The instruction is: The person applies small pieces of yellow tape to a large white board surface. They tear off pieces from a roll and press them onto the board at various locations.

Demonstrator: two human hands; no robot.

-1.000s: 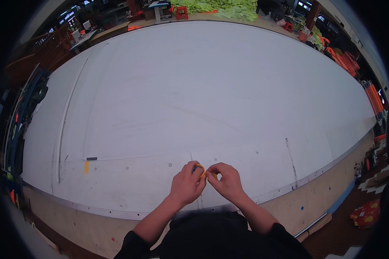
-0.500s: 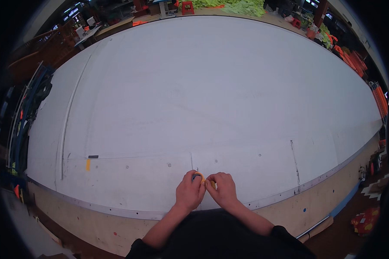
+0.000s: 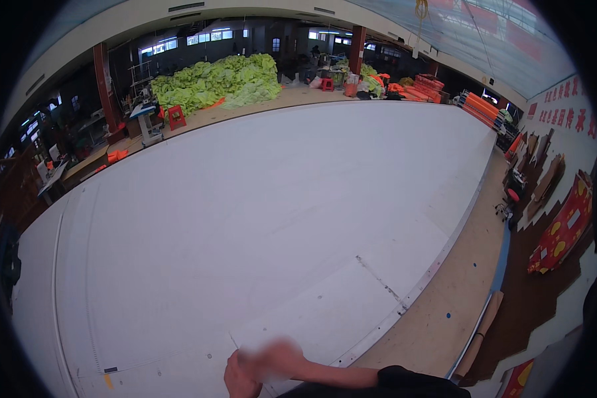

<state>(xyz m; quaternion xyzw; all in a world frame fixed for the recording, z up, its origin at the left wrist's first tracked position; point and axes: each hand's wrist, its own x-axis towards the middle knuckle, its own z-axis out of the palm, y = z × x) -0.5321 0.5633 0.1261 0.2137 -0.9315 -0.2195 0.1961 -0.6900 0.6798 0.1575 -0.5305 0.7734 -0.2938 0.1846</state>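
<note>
Resting on white sheet (image 3: 259, 219) near edge: left hand (image 3: 240, 377), right hand (image 3: 282, 355) blurred; grip unclear.

head view, angled across white table (image 3: 278, 219)

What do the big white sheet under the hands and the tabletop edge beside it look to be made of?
The big white sheet looks like fabric or thin matte sheeting: flat, no gloss, with faint seam lines and a stitched-looking strip near its edge; which of the two I cannot tell. The bare tabletop edge looks like unfinished tan wood board, dull and lightly marked. The hands are blurred, so their grip is unclear.
</note>
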